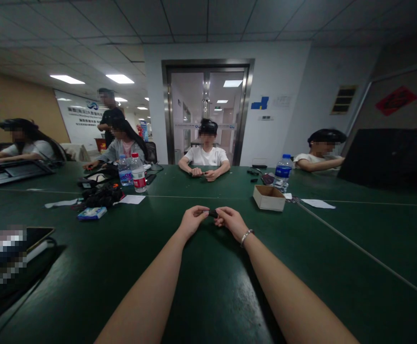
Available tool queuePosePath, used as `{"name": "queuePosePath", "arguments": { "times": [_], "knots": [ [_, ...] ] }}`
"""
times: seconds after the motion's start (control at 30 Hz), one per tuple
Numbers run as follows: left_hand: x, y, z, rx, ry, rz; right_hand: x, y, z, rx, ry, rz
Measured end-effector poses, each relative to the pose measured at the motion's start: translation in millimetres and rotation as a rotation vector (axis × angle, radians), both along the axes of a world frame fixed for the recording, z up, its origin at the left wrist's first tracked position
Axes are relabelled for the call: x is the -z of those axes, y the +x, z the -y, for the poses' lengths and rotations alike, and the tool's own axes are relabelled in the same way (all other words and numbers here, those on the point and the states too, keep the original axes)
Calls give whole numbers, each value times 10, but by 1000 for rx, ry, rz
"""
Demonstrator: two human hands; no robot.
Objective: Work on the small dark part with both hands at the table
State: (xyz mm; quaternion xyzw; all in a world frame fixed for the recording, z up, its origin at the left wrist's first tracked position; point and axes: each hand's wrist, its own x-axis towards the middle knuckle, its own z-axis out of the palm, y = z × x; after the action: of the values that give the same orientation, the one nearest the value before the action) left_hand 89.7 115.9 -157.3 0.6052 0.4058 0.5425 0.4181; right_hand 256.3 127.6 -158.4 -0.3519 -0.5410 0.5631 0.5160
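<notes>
Both my arms stretch out over the dark green table (208, 286). My left hand (193, 220) and my right hand (231, 222) meet at the middle, fingers curled. Between their fingertips they pinch a small black object (213, 213), too small to name. A silver bracelet (246, 236) circles my right wrist. The hands hover just above the tabletop.
An open cardboard box (269, 197) and a water bottle (283, 173) stand to the right front. Two bottles (133, 171), black gear (101, 195) and a blue packet (91, 213) lie at the left. Several people sit round the table; one opposite (205, 155) also holds something small.
</notes>
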Motion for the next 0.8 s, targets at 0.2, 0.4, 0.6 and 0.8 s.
{"name": "queuePosePath", "arguments": {
  "times": [0.2,0.4,0.6,0.8],
  "knots": [
    [29,6,-32,-57,-60,-50,-7,3,15,-1,9,6],
    [31,-15,-30,-142,-67,-154,-49,11,61,-31,30,10],
    [-3,16,-4,-217,-122,-180,-57,19,71,-45,35,1],
    [-19,44,15,-239,-139,-173,-43,21,57,-30,41,-3]
  ]
}}
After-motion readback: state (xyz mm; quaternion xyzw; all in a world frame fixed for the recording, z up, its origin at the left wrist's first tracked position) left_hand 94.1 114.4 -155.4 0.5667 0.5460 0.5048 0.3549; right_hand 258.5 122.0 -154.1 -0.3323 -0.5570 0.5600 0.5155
